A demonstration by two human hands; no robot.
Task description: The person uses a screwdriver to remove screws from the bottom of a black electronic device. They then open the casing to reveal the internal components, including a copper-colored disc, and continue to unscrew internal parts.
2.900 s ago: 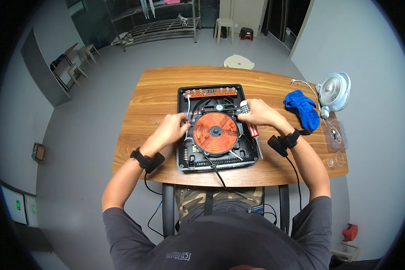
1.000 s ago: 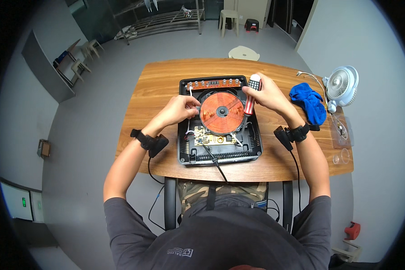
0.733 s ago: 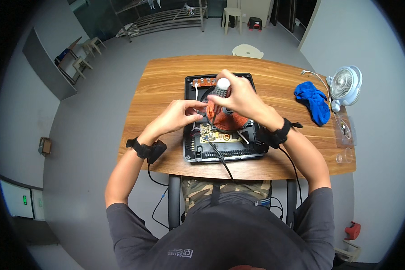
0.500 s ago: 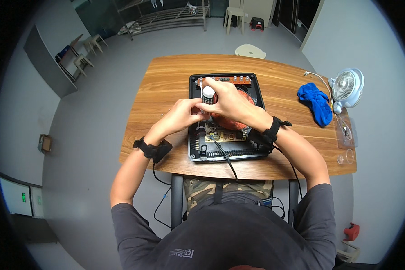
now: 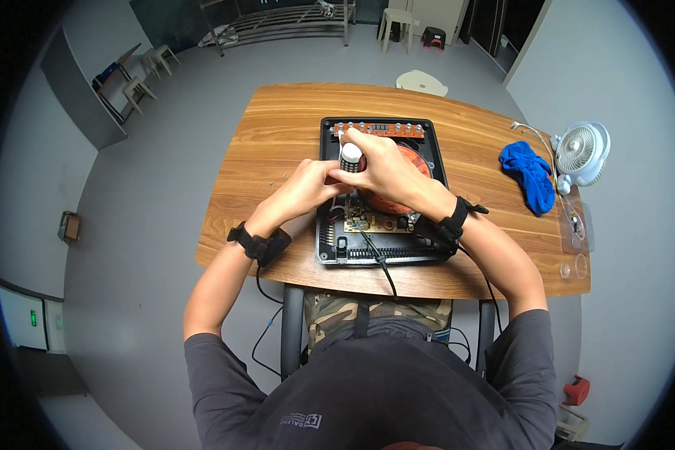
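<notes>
An opened induction cooker base (image 5: 435, 225) lies on the table, its black shell facing up. Inside are a round copper coil (image 5: 416, 161), a green-brown circuit board (image 5: 379, 223) and an orange button board (image 5: 382, 129) along the far edge. My right hand (image 5: 375, 161) grips a screwdriver (image 5: 351, 156), held upright with its white end up and its handle black and white. The thumb and fingers of my left hand (image 5: 311, 184) close around the lower part of the screwdriver. Its tip is hidden under my hands, at the left side of the coil.
Small screws (image 5: 277, 180) lie on the wooden table (image 5: 277, 127) left of the cooker. A black cord (image 5: 383, 264) runs over the near edge. To the right are a blue cloth (image 5: 529, 176), a small white fan (image 5: 581, 154) and a clear plastic box (image 5: 577, 225).
The view has shifted slightly. Both hands stay at the same spot on the cooker, with the screwdriver still upright in them.
</notes>
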